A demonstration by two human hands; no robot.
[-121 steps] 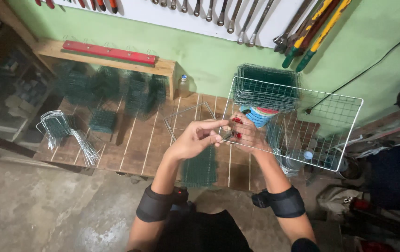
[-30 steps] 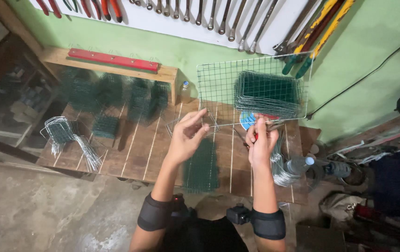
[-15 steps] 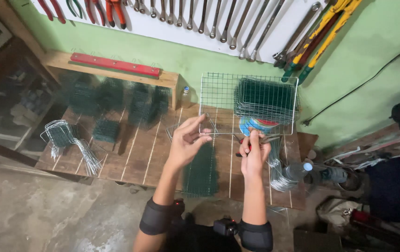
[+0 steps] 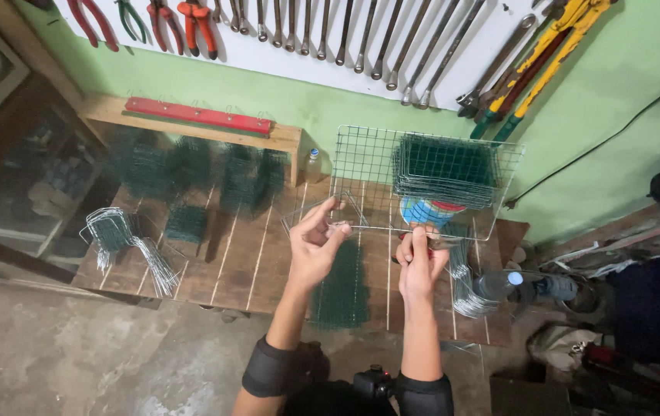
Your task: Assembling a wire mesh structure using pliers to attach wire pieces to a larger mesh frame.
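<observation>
— Held how?
— Silver wire mesh panel (image 4: 376, 181) upright above the worktop (image 4: 253, 262), lower edge pinched by left hand (image 4: 313, 243) and right hand (image 4: 418, 262), both closed, likely for steadiness.
— Behind the panel?
— Stacked green mesh (image 4: 445, 169).

Two hands: left hand (image 4: 313, 245), right hand (image 4: 419, 266). One wire grid (image 4: 376, 181) held above the bench (image 4: 230, 270). Two plastic bottles: one (image 4: 312, 165) left of the grid, one (image 4: 503, 283) below-right. One red bar (image 4: 197, 115).

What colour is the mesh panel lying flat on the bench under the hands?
Dark green mesh panel, head view.
</observation>
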